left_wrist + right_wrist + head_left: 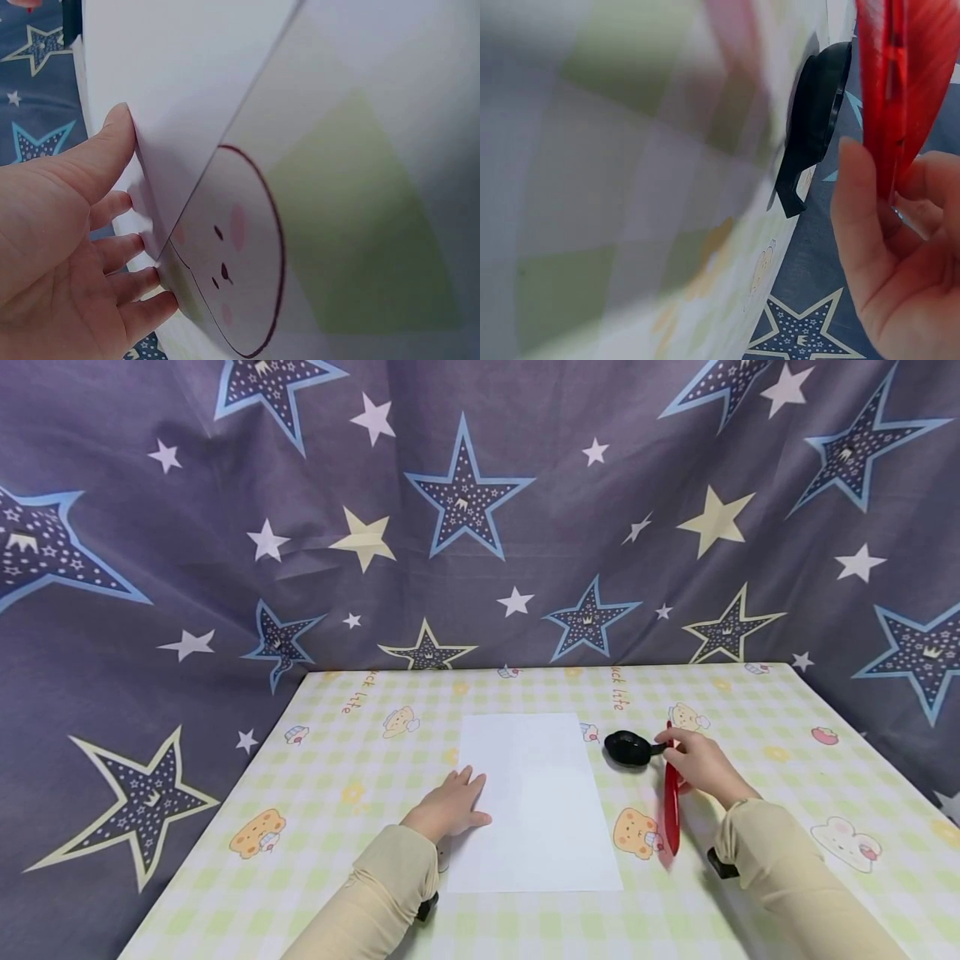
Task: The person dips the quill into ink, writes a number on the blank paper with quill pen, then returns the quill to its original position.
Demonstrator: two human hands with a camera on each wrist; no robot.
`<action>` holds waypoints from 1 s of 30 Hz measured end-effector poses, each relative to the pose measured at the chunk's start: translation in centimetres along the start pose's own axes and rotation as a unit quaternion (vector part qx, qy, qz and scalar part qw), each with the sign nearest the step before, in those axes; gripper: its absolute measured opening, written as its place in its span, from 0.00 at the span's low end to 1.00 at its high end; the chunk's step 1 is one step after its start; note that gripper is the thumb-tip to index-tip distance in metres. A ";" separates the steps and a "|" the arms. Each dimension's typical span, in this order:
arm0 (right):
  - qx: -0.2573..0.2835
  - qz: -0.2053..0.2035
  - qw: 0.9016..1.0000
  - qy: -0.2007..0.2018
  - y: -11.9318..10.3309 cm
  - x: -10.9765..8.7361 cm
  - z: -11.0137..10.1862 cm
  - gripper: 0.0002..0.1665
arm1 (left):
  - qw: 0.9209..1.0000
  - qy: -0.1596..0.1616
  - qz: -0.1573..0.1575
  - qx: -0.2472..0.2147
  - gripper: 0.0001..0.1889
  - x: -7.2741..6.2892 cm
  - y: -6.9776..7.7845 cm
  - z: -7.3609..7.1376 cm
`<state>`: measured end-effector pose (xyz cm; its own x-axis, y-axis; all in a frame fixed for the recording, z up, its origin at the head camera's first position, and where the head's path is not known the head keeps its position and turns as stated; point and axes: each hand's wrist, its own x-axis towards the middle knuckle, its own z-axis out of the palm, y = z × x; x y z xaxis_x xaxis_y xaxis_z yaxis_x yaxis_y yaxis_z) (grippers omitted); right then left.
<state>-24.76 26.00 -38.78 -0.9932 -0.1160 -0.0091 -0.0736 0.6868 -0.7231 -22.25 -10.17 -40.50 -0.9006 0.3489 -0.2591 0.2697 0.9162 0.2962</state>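
White paper sheet (pixel 536 818) flat on the checked cloth (pixel 330 868); left hand (pixel 448 806) at its left edge, fingers loosely extended and spread, touching the paper without gripping. Right of the sheet, right hand (pixel 703 764) nearly closed, thumb and fingers pinching a long red translucent object (pixel 672 810); black handled object (pixel 628 748) lies between sheet and red object.

Along the far edge of your checked bench cover (pixel 247 902), you can read "life" twice: in the left reddish lettering (pixel 361 692) after a cut-off "ck", and in the right reddish lettering (pixel 618 688) after a cut-off "uck".
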 end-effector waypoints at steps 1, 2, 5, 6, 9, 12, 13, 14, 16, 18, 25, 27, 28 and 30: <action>0.011 0.004 1.000 -0.001 0.0 0.0 0.0 0.19 | 1.000 0.000 0.000 0.000 0.35 0.0 0.0 0.0; 0.022 0.006 1.000 -0.003 0.0 -0.1 -0.1 0.20 | 1.000 0.001 0.000 -0.001 0.35 0.0 0.0 0.0; 0.051 0.018 0.999 -0.005 -0.1 -0.1 -0.1 0.20 | 1.000 0.001 0.001 0.000 0.35 -0.1 0.0 0.0; 0.060 0.022 0.998 -0.005 -0.1 -0.1 -0.1 0.20 | 1.000 0.002 0.001 0.000 0.35 -0.1 0.0 0.0; 0.082 0.034 0.996 -0.002 -0.2 -0.2 -0.2 0.21 | 1.000 0.002 0.001 0.000 0.35 0.0 0.0 0.0; 0.109 0.043 0.993 0.002 -0.2 -0.1 -0.2 0.20 | 1.000 0.001 0.002 0.001 0.35 0.0 -0.1 0.1; 0.118 0.045 0.992 0.004 -0.3 -0.1 -0.2 0.20 | 1.000 0.001 0.002 0.002 0.35 0.1 -0.1 0.1; 0.129 0.047 0.991 0.006 -0.3 -0.1 -0.2 0.20 | 1.000 0.001 0.002 0.002 0.35 0.1 -0.1 0.1; 0.153 0.047 0.987 0.006 -0.3 -0.1 -0.2 0.18 | 1.000 0.001 0.002 0.004 0.35 0.1 -0.1 0.2; 0.176 0.048 0.983 0.005 -0.3 -0.1 -0.3 0.17 | 1.000 0.001 0.002 0.004 0.35 0.1 -0.1 0.1; 0.239 0.060 0.969 -0.014 -0.5 -0.2 -0.5 0.17 | 1.000 0.000 0.003 -0.003 0.34 -0.1 0.0 0.0; 0.258 0.058 0.964 -0.022 -0.5 -0.2 -0.5 0.15 | 1.000 0.000 0.002 -0.004 0.34 -0.1 0.0 0.0; 0.267 0.055 0.962 -0.026 -0.5 -0.1 -0.5 0.13 | 1.000 0.001 0.003 -0.003 0.34 -0.1 0.0 0.0; 0.282 0.045 0.958 -0.034 -0.5 -0.2 -0.5 0.11 | 1.000 0.001 0.003 -0.003 0.34 -0.2 0.1 0.0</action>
<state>-24.59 26.04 -38.02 -0.9836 -0.1349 -0.1200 0.0912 0.2023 -0.9751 -22.11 -10.18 -40.40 -0.8999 0.3536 -0.2553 0.2725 0.9128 0.3041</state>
